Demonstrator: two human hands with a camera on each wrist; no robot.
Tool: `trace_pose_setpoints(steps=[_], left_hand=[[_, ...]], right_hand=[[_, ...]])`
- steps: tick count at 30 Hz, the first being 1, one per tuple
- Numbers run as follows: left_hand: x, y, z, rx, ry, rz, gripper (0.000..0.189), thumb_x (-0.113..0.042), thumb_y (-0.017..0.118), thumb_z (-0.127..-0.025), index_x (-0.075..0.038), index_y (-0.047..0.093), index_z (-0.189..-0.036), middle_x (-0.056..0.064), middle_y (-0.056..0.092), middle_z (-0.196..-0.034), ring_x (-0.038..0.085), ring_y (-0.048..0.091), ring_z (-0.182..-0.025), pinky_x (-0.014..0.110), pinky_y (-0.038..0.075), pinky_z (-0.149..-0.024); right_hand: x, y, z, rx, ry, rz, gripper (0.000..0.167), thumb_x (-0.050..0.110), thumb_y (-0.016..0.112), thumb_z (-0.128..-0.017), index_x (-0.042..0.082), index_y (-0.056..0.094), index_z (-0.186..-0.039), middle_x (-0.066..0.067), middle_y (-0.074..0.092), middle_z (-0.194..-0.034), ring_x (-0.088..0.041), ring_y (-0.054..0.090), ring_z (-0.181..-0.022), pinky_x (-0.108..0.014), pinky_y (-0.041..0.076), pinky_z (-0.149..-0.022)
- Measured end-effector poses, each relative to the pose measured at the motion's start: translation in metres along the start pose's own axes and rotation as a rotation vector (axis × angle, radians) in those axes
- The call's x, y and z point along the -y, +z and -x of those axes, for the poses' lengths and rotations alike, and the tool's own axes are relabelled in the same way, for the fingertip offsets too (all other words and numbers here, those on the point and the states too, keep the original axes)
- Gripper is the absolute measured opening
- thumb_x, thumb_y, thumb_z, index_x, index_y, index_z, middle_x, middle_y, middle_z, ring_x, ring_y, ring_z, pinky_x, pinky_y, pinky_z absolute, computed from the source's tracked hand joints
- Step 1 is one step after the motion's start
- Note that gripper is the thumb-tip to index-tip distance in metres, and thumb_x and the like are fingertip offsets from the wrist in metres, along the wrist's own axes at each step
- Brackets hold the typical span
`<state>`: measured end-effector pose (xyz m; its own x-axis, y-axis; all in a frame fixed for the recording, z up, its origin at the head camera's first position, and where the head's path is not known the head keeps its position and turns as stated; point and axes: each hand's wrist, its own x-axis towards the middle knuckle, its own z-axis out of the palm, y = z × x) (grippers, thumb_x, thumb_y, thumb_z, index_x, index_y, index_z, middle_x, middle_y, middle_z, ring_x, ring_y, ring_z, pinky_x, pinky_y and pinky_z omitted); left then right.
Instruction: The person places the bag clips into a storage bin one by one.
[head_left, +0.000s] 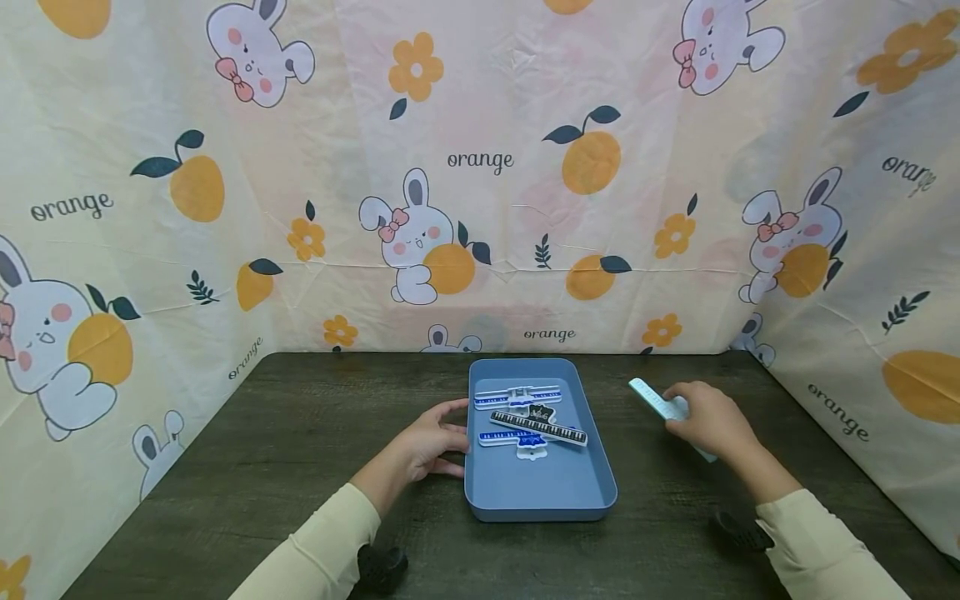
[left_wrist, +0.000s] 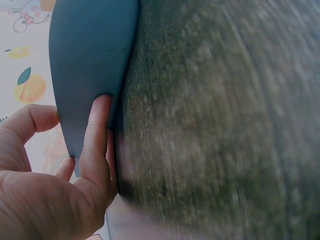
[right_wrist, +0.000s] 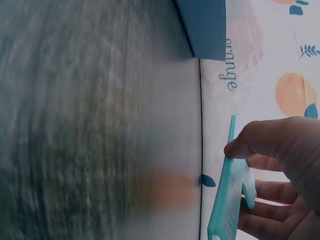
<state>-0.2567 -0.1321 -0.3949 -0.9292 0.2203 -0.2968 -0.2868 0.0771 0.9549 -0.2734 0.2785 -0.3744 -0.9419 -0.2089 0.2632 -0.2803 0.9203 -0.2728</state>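
My left hand (head_left: pixel 431 440) rests its fingertips against the left side of a blue-grey tray (head_left: pixel 536 500). In the left wrist view, one finger (left_wrist: pixel 95 135) lies along the tray's outer wall (left_wrist: pixel 92 60), and another fingertip is at its rim. Long plastic clips lie in the tray: a blue-and-white one (head_left: pixel 487 401) at the far end, a second blue-and-white one (head_left: pixel 495 438) nearer, and a black clip with piano-key markings (head_left: pixel 562 432) slanting across it. To the tray's right, my right hand (head_left: pixel 712 419) pinches a teal clip (right_wrist: pixel 225 195) between thumb and fingers, above the table.
A dark wood-grain table (head_left: pixel 315 400) carries the tray. Behind it and on both sides hangs a cloth (head_left: pixel 510 225) printed with rabbits and oranges. Dark wrist devices (head_left: pixel 381 567) show below the sleeves.
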Motion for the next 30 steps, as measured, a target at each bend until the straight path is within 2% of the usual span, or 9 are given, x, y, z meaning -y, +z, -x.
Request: trace_pose_setpoints(steps=[19, 30], left_hand=[[-0.001, 0.000, 0.002, 0.010, 0.003, 0.002, 0.082, 0.013, 0.062, -0.078, -0.013, 0.033, -0.151, 0.021, 0.057, -0.124, 0.028, 0.066, -0.097, 0.045, 0.059, -0.064], [-0.002, 0.000, 0.003, 0.003, 0.000, 0.004, 0.082, 0.013, 0.061, -0.078, -0.013, 0.034, -0.150, 0.021, 0.057, -0.124, 0.027, 0.066, -0.096, 0.045, 0.059, -0.065]], right_hand=[[0.030, -0.003, 0.004, -0.076, -0.100, 0.010, 0.033, 0.013, 0.079, -0.073, 0.001, 0.069, -0.102, -0.017, 0.064, -0.097, -0.027, 0.058, -0.076, -0.048, 0.049, -0.064], [0.046, -0.008, 0.002, -0.098, -0.162, 0.004, 0.033, 0.011, 0.079, -0.073, 0.001, 0.070, -0.103, -0.018, 0.066, -0.101, -0.028, 0.060, -0.081, -0.049, 0.051, -0.067]])
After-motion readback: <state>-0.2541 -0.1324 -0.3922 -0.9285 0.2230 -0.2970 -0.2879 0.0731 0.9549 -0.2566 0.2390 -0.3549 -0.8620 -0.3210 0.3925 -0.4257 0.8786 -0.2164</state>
